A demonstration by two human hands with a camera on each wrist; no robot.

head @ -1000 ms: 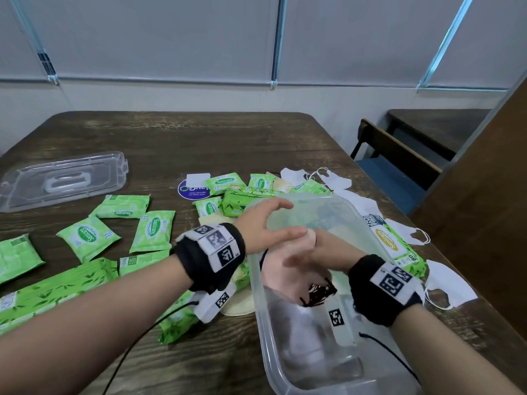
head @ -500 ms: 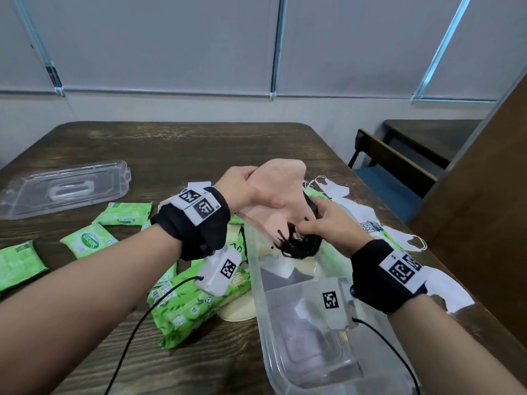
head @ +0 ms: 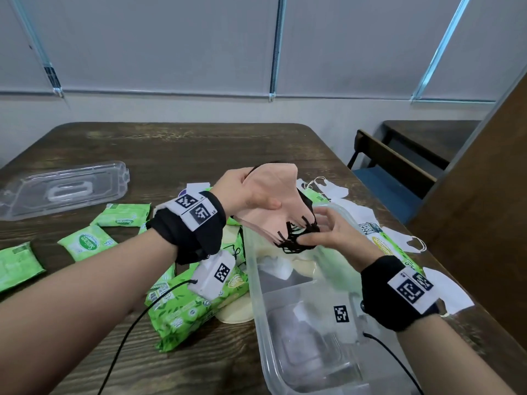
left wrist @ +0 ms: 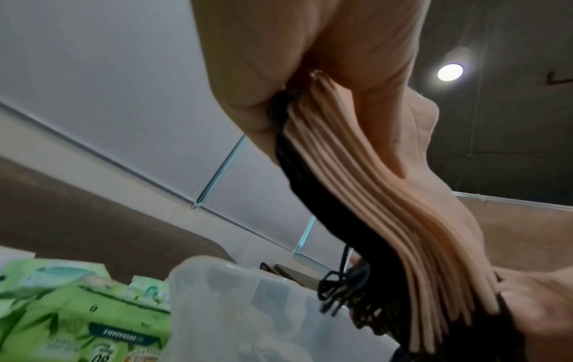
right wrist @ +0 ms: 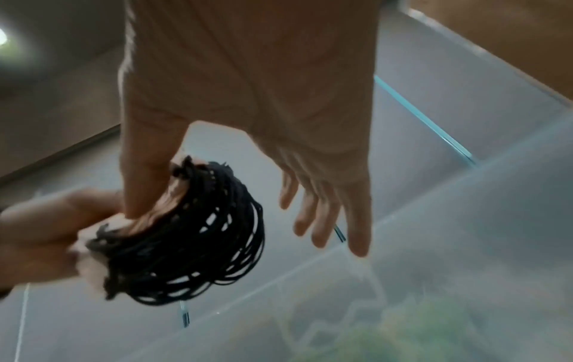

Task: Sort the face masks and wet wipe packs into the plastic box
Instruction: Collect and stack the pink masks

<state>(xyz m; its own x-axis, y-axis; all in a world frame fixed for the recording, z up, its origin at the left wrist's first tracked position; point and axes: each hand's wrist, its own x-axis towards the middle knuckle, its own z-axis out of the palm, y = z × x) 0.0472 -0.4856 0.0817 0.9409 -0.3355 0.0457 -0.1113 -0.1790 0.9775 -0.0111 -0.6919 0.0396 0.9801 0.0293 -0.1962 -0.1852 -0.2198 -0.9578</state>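
Observation:
My left hand [head: 248,192] grips a stack of peach face masks [head: 271,201] with black ear loops [head: 296,238] and holds it in the air over the far end of the clear plastic box [head: 256,280]. In the left wrist view the stack [left wrist: 372,196] hangs tilted from my left hand [left wrist: 294,61]. My right hand [head: 328,229] is at the stack's loop end. The right wrist view shows its thumb [right wrist: 145,183] touching the loops [right wrist: 186,232], with the other fingers straight and apart from them. Pale masks lie inside the box.
Green wet wipe packs lie left of the box: a large one [head: 188,306] against its wall and small ones [head: 85,242]. Another pack [head: 390,246] and white masks [head: 445,292] lie to the right. The clear lid [head: 62,189] rests far left. A bench stands beyond the table's right edge.
Both hands have lifted the peach mask stack from inside the box to above its far end. The right hand's fingers have spread away from the loops.

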